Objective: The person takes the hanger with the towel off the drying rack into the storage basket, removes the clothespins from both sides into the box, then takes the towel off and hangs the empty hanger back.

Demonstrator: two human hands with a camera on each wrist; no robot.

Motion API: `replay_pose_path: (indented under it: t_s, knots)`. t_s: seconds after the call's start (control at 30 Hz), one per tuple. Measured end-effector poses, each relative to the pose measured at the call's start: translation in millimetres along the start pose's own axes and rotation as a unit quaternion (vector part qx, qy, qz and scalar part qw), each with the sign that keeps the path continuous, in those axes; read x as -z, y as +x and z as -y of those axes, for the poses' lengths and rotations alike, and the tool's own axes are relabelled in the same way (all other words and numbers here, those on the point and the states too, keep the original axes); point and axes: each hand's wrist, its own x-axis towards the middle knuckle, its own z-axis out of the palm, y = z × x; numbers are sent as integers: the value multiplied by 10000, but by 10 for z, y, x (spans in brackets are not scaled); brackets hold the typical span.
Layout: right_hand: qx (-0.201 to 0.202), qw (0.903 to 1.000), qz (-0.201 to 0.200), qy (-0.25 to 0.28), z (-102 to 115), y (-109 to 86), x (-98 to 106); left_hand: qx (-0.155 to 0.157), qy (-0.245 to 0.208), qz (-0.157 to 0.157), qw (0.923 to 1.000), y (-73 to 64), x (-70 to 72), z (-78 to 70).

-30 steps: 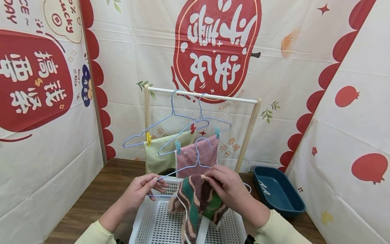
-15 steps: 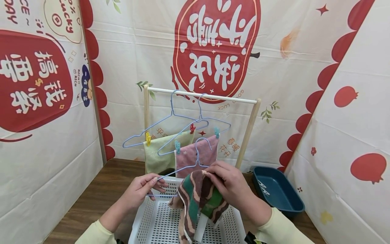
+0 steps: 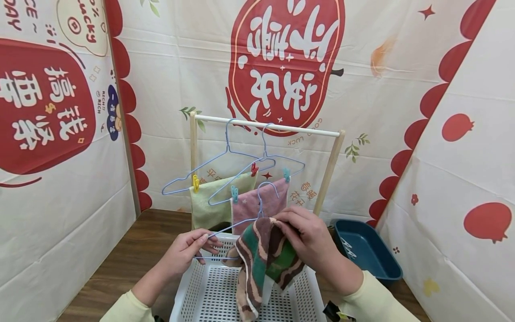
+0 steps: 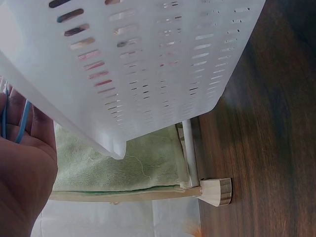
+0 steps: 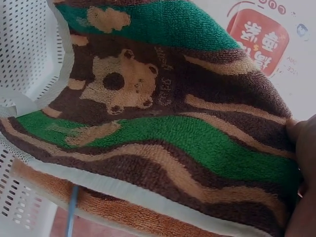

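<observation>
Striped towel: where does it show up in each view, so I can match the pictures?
Head: striped towel, below centre, pinched by the right hand.
Left wrist: cannot be made out.
Right wrist: striped towel fills the middle, bear motif facing the camera.
Shared landmark: white basket, at bottom centre, top and left respectively.

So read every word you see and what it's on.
"搞钱要紧": red patch, left backdrop.
"0% Lucky": left backdrop, cut off.
"CE": left backdrop, cut off.
"DAY": left backdrop.
"RICH!! RICH": left backdrop.
"GO… LUCK": rear backdrop, partly behind rail.
"春暖花开": rear backdrop.
Too unclear: towel lettering, navy badge, red emblem, half-hidden orange characters.
</observation>
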Motion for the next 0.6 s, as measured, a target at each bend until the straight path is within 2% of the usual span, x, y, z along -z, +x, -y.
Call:
replay_pose_path:
  t_s: [0.6]
  knots:
    - [52,9991,-408,-97,100,124,181,121,108,26,9999,30,-20,4]
